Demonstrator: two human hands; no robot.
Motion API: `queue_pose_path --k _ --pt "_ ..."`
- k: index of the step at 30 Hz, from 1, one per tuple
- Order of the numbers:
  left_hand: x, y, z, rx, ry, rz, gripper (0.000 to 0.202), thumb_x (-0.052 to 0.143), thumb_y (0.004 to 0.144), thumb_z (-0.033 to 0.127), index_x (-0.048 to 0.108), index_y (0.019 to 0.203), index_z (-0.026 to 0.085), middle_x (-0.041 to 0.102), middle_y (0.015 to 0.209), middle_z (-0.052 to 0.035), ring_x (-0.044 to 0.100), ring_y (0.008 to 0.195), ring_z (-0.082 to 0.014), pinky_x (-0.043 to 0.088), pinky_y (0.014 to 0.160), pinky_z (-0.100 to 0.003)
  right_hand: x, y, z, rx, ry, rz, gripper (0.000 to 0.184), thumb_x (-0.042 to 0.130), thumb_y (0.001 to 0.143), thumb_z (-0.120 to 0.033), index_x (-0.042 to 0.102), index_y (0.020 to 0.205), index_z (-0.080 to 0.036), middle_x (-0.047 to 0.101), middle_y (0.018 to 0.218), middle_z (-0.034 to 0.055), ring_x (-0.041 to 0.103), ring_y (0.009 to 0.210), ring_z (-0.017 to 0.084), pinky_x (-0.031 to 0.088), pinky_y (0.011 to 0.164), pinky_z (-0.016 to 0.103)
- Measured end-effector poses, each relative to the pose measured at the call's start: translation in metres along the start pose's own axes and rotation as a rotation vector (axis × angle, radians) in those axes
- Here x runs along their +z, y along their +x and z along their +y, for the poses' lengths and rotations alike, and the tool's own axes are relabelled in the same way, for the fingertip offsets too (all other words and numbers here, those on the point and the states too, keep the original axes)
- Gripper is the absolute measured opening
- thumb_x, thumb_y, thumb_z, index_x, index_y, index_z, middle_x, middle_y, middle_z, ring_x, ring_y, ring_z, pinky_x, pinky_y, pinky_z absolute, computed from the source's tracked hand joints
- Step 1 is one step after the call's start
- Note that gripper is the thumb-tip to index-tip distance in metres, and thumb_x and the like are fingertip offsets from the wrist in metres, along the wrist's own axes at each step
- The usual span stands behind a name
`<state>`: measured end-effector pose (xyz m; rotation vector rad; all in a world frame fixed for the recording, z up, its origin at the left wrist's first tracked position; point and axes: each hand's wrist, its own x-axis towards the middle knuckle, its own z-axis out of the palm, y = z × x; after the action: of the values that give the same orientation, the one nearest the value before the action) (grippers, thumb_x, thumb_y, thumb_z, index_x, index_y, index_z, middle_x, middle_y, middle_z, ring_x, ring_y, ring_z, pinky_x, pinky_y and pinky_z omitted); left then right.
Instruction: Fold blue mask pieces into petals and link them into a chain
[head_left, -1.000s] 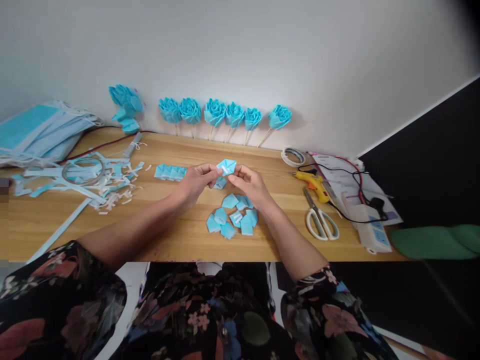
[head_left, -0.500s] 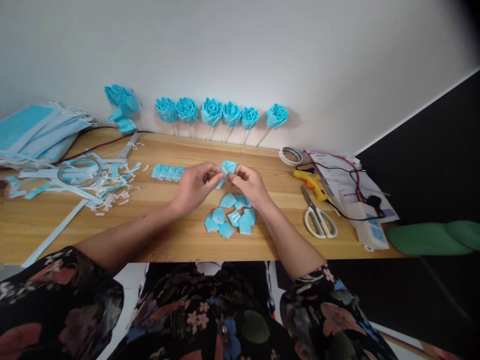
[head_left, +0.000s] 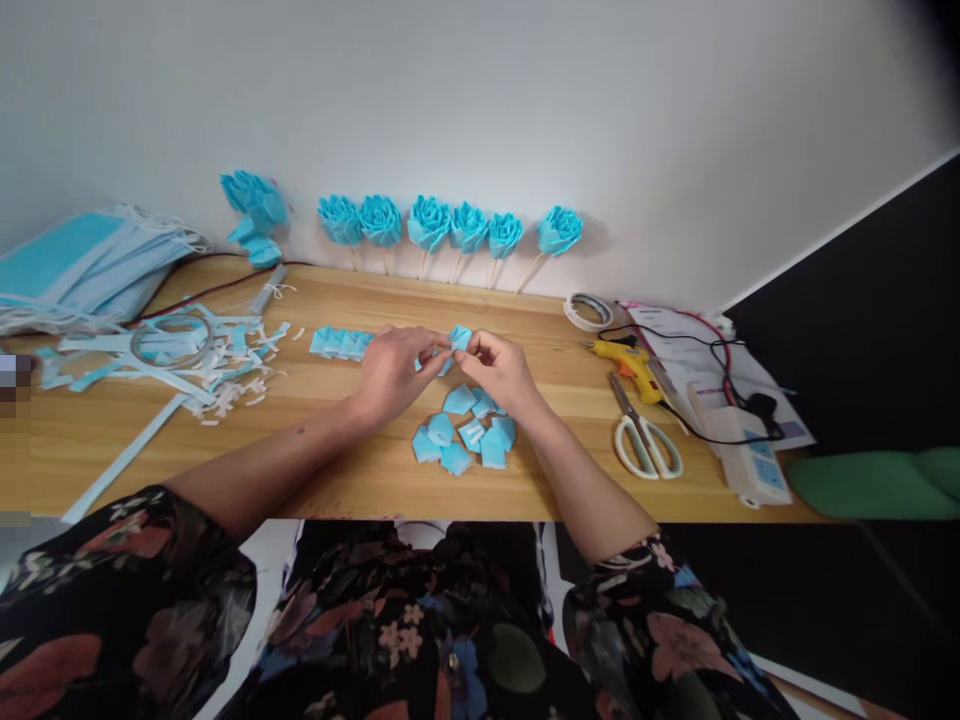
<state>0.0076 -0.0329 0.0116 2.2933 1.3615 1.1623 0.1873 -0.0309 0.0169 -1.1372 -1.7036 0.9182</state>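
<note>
1. Head view: the left hand point(head_left: 397, 372) has its thumb and fingertips drawn together in a narrow pinch at one edge of a folded blue piece point(head_left: 460, 336).
2. Right hand point(head_left: 499, 368) pinches the opposite edge of the same piece, thumb toward the other thumb; the two hands nearly meet.
3. Held piece: light blue, small, creased, with a pale sheen and its upper part showing above the fingertips. The lower part is hidden by the fingers. Position: between the two hands, above the wooden table point(head_left: 360, 485).
4. Just below the hands, more blue material shows, partly covered; its shape cannot be told.
5. Nearer the person lies a loose cluster of blue pieces point(head_left: 493, 447), flat, angular, folded, some overlapping. One piece point(head_left: 472, 435) bears short white strips.
6. Left of the hands, a pleated blue row point(head_left: 337, 343) lies flat, its right end behind the left hand.
7. Farther left: blue and white scraps point(head_left: 232, 375) and a stack of face masks point(head_left: 82, 260).
8. Right side: scissors point(head_left: 636, 420), a yellow glue gun point(head_left: 637, 378) and a tape roll point(head_left: 576, 320).
9. Along the wall, blue flowers point(head_left: 430, 223) lean on thin sticks.
</note>
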Motion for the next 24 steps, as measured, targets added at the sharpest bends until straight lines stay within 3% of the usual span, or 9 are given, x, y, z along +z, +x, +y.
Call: queue_pose_path --k 10,18,24 --pt "0.0001 0.0002 0.0011 0.031 0.032 0.010 0.017 0.059 0.087 0.026 0.076 0.087 0.022 0.069 0.069 -0.0034 0.058 0.065 -0.0168 0.037 0.069 -0.031 0.0021 -0.0010 0.0007 -0.004 -0.044 0.000 0.028 0.062 0.077 -0.038 0.045 0.063 -0.022 0.044 0.060 -0.0045 0.039 0.055 0.010 0.034 0.055 0.025" --pt "0.0010 0.0021 0.0013 -0.180 -0.277 -0.018 0.019 0.060 0.083 0.031 0.073 0.079 0.018 0.067 0.065 -0.0011 0.051 0.058 -0.0125 0.036 0.058 -0.026 0.0007 0.0003 0.0056 0.011 0.050 -0.019 0.030 0.064 0.077 -0.041 0.045 0.064 -0.022 0.043 0.062 -0.0046 0.039 0.058 0.010 0.033 0.056 0.026" --pt "-0.0058 0.0049 0.0049 -0.257 -0.525 -0.039 0.027 0.058 0.085 0.040 0.067 0.074 0.016 0.062 0.065 -0.0002 0.050 0.061 -0.0120 0.038 0.060 -0.025 -0.0013 0.0005 0.0037 0.063 0.124 -0.039 0.032 0.065 0.076 -0.042 0.044 0.063 -0.022 0.045 0.062 -0.0045 0.043 0.060 0.011 0.034 0.058 0.025"
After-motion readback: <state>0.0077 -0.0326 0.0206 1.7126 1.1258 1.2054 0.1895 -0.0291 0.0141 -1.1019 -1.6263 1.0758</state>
